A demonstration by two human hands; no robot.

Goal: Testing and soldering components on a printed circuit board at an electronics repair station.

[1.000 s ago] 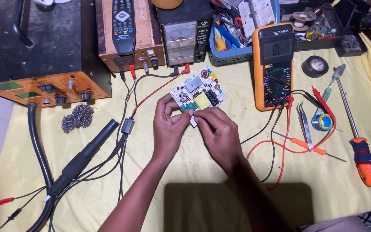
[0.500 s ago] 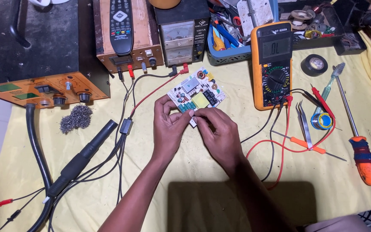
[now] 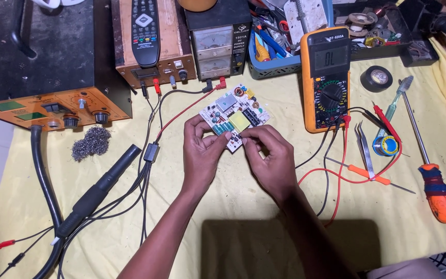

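Observation:
A small white circuit board point(image 3: 234, 114) with a yellow transformer and several parts lies tilted on the yellow cloth at the centre. My left hand point(image 3: 202, 152) grips its near left edge, thumb on top. My right hand point(image 3: 268, 155) pinches the near corner of the board from the right. Both sets of fingertips meet at that corner, and what lies between them is hidden.
An orange multimeter point(image 3: 326, 77) with red and black leads lies to the right. Tweezers point(image 3: 363, 147), a solder reel point(image 3: 386, 145) and an orange screwdriver point(image 3: 434, 181) sit further right. A hot-air handle point(image 3: 99, 188), steel wool point(image 3: 91, 142), an orange station point(image 3: 42, 108) and a power supply point(image 3: 215, 46) stand left and behind.
Both hands stay on the board's near corner with only slight finger shifts. The view has drifted a little; the board keeps its place.

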